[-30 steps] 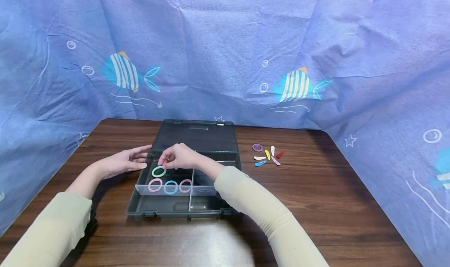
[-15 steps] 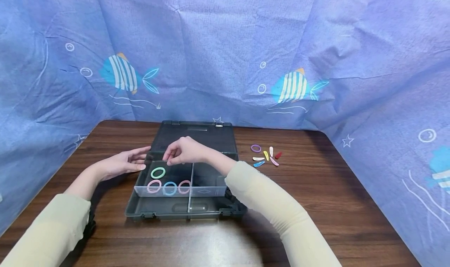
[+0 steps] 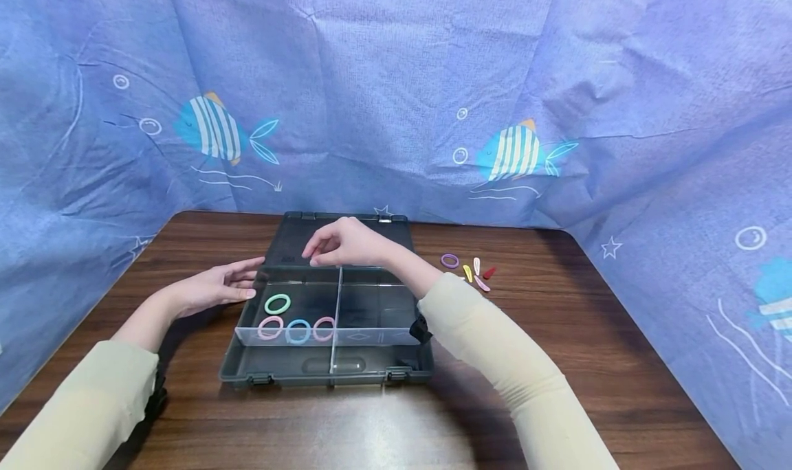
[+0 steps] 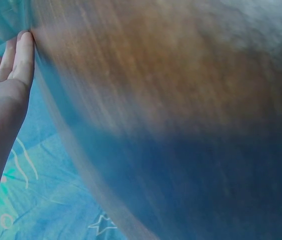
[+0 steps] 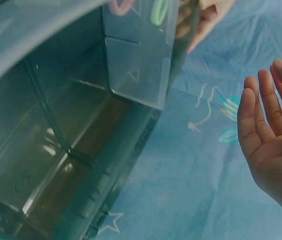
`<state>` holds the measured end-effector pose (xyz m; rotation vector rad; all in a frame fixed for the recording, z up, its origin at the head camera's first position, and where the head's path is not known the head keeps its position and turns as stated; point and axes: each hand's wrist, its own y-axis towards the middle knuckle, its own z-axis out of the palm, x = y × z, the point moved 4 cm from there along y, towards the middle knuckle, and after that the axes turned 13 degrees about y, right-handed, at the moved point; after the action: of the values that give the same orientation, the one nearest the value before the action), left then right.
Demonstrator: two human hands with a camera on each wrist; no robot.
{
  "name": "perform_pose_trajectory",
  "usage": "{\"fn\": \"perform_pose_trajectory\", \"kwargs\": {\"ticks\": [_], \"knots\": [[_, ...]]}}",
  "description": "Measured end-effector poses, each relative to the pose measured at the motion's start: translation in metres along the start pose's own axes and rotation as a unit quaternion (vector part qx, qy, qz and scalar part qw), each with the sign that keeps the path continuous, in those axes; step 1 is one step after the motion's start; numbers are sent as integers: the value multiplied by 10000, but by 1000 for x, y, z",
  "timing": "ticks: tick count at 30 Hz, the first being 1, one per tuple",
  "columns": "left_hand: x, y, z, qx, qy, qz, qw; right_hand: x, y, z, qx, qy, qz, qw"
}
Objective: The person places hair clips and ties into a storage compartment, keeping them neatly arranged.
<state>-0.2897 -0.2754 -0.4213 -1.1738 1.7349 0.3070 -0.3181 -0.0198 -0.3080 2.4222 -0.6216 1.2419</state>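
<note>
A dark translucent divided box stands on the table with its lid folded back. In its left compartment lie a green hair tie, a blue hair tie and two pink ones, three of them in a row along the clear divider. My left hand rests against the box's left side, fingers extended, as the left wrist view also shows. Over the back of the box, in front of the lid, hovers my right hand. Its fingers are loosely bent with nothing between them; the right wrist view shows them apart.
To the right of the box lie a purple hair tie and several small snap clips, among them a yellow clip, a red clip and a pink clip. My right sleeve covers part of this group. A blue fish-print cloth hangs behind the table.
My right hand has let go of the green hair tie in the left compartment and risen back and to the right, toward the lid. My left hand has stayed put.
</note>
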Motion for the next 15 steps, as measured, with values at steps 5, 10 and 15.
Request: {"fn": "perform_pose_trajectory", "kwargs": {"ticks": [5, 10, 15], "knots": [[0, -1, 0, 10, 75, 56, 10000, 3, -10, -14, -131, 109, 18, 9999], [0, -1, 0, -1, 76, 71, 9999, 9, -22, -29, -291, -89, -7, 9995], [-2, -3, -1, -5, 18, 120, 9999, 16, -33, -45, -542, -352, -125, 9978]]}}
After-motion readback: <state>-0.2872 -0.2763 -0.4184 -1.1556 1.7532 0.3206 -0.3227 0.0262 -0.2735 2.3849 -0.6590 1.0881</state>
